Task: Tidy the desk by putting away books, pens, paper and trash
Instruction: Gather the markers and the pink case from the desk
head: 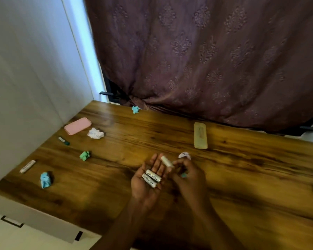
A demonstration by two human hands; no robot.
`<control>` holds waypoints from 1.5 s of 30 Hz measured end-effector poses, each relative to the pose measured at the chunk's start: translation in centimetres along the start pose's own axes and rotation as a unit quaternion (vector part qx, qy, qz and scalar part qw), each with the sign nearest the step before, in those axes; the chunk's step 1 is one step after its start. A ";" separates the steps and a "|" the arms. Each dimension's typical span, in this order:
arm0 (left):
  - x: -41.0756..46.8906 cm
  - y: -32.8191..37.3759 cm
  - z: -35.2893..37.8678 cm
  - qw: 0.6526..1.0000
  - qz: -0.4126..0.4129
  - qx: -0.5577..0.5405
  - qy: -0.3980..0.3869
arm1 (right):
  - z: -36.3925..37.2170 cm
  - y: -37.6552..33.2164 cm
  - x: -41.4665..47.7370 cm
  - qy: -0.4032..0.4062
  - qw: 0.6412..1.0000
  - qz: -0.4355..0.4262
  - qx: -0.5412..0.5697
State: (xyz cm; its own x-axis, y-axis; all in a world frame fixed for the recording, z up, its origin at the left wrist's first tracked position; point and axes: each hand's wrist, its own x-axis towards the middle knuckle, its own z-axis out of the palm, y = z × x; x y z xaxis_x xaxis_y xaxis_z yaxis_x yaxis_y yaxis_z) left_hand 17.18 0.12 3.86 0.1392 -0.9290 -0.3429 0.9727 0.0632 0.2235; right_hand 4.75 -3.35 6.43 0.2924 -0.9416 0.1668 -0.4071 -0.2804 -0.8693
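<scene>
the left hand (148, 179) lies palm up, fingers loosely straight, a tray for two white pens (152, 178), likely to gather them. just beside, the right hand (188, 177) pinches a third pen (167, 161) between thumb and fingertips, tilted toward that palm. farther off on the desk (242, 177) wait a green paper ball (85, 155) and a pink case (77, 125).

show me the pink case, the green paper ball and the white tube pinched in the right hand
pink case (77, 126): head view, middle of its top face
green paper ball (85, 155): head view, centre of the crumple
white tube (166, 161): head view, middle of its bare length
</scene>
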 end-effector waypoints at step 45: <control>-11.9 36.2 -15.7 0.979 0.173 -0.109 0.012 | 38.8 -17.9 4.8 -0.323 0.937 -0.113 0.071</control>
State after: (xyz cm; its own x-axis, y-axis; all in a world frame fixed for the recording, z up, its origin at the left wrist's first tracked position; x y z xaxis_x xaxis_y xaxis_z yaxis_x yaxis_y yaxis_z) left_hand 53.61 19.25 1.67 0.4699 -0.8291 -0.3030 0.8822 0.4524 0.1303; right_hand 47.02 4.33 4.75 0.8387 -0.5392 0.0767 -0.1665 -0.3880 -0.9065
